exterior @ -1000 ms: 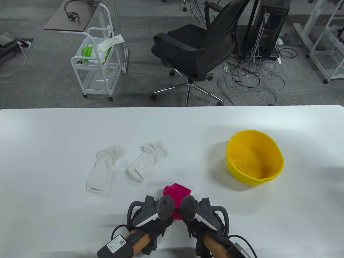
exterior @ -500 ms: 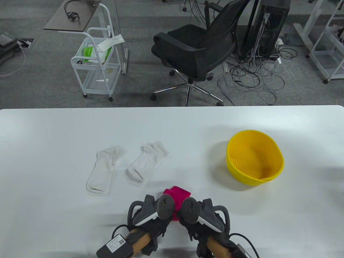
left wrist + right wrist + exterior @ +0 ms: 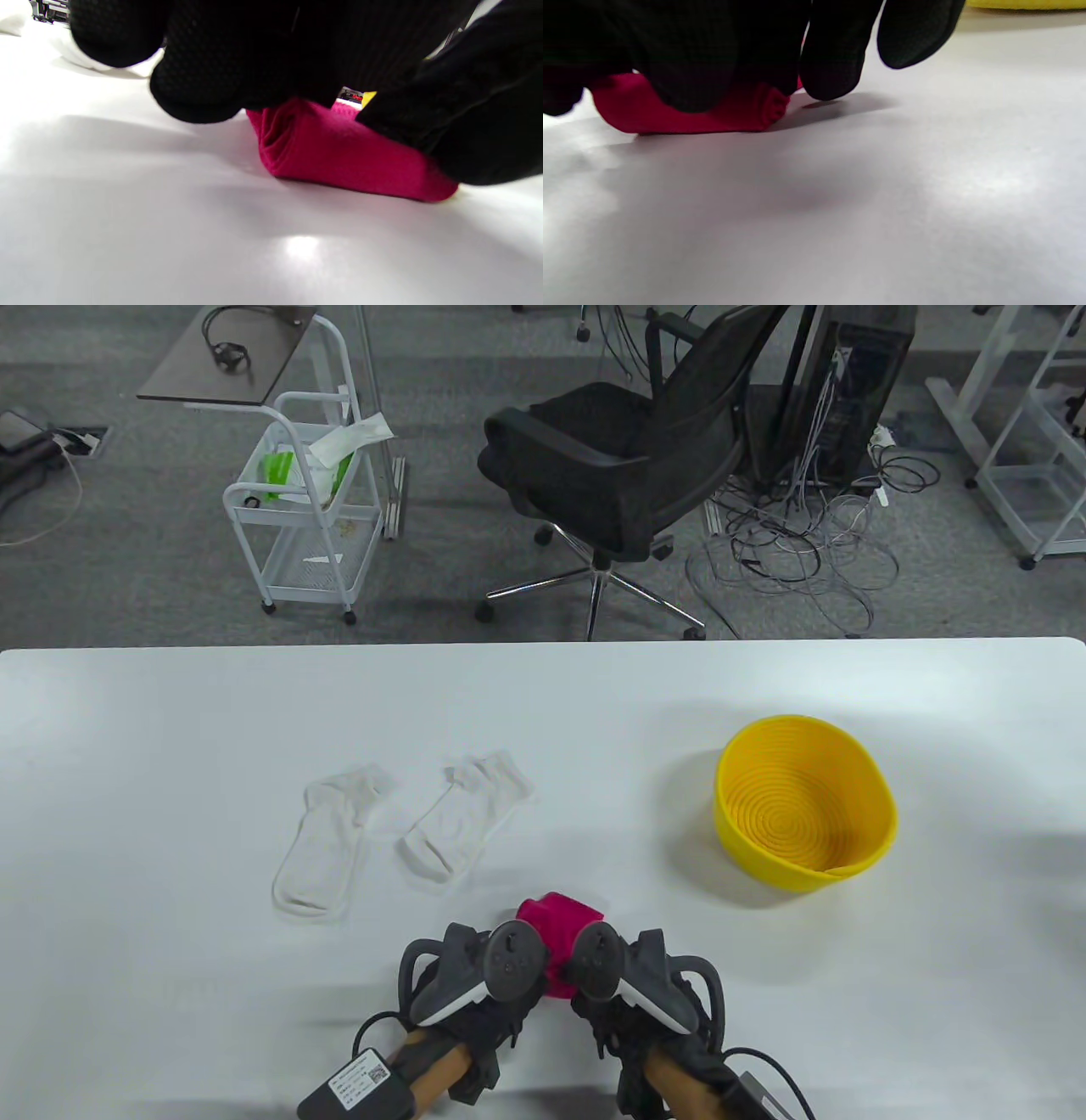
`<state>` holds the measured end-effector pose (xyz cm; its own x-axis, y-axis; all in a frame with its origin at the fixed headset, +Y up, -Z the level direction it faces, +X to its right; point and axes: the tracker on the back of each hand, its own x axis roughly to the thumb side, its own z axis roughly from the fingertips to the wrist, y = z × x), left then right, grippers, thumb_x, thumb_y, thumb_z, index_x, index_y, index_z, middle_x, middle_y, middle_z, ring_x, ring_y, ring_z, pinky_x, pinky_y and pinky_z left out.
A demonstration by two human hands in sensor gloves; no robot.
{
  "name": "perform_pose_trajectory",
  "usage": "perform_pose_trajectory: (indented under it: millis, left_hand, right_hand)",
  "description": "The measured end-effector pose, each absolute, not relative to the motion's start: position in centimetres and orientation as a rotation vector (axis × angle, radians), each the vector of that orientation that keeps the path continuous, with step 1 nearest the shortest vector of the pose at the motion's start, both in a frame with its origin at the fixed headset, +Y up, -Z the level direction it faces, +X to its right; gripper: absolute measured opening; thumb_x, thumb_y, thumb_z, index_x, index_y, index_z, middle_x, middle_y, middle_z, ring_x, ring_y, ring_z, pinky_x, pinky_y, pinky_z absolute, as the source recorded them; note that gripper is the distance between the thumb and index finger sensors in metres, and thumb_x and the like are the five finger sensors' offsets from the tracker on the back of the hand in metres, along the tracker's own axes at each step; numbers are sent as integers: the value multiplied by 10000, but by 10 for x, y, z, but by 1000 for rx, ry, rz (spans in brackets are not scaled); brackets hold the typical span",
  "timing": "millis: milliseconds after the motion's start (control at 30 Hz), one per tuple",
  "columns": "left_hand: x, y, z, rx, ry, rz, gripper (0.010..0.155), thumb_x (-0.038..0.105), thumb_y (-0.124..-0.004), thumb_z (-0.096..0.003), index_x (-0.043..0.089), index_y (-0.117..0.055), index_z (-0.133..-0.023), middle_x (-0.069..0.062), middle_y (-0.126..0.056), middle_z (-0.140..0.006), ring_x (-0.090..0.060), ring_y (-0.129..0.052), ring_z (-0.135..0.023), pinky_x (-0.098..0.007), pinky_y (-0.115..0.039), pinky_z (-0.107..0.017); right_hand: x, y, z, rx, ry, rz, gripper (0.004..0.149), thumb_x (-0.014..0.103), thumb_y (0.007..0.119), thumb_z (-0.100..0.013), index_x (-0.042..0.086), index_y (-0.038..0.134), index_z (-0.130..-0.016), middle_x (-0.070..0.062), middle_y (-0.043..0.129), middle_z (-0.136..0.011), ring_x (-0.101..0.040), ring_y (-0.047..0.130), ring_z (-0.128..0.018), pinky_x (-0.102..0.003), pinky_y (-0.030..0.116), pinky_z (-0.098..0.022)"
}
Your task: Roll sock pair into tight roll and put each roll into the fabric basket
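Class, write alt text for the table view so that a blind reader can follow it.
Two gloved hands, left and right, work a pink sock roll at the white table's near edge. Two flat white socks lie beyond-left; an empty yellow woven basket sits right.

Grey carpet floor holds a black office chair, white cart and tangled cables.
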<state>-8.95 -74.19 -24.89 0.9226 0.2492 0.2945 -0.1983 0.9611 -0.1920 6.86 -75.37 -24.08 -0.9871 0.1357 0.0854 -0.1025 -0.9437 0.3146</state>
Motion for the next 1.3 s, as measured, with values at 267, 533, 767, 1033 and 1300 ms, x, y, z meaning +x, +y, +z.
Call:
perform_pose_trajectory:
  millis: [267,533,767,1033,1300]
  left_hand:
    - [-88,-754,-253,-242,-315,190,496,476,-863,-350,295,-912,-809,-48,-950,-749,-240,-996,-510,-493,-762,-493]
    - [-84,-759,-253,-239,-329,171,489,424,-887,-349,269,-900,-813,-47,-954,-714,-217,-999,-485,-482,-776,-479]
    - [-83,-760,-252,-256,-340,174,449,407,-805,-392,261,-918,-801,-55,-958,-693,-221,-994,-470,-483,-771,-472]
    - [-83,-761,-251,-256,-340,189,460,425,-780,-398,251,-911,-803,-54,-957,-681,-219,-993,-460,-482,-771,-466]
    - [-88,-753,-253,-241,-320,233,485,443,-785,-385,245,-920,-806,-59,-964,-696,-232,-1002,-469,-488,-774,-466]
  right_hand:
    - [67,-759,-241,140,484,3010,560,468,878,-386,366,730,-916,92,761,-1001,-208,824,-888,-539,680,-660]
    - [68,-758,-242,144,452,3005,500,459,844,-405,369,767,-890,104,818,-948,-194,851,-865,-527,691,-657]
    - [71,-742,-240,185,344,2964,449,442,875,-389,378,833,-831,116,862,-910,-185,862,-859,-526,695,-656]
    - [68,-741,-237,242,386,2968,423,442,888,-381,376,865,-798,124,885,-885,-182,878,-844,-526,701,-652]
    - [69,-754,-241,194,464,2990,521,471,898,-371,385,783,-872,121,817,-961,-203,837,-893,-538,685,-662]
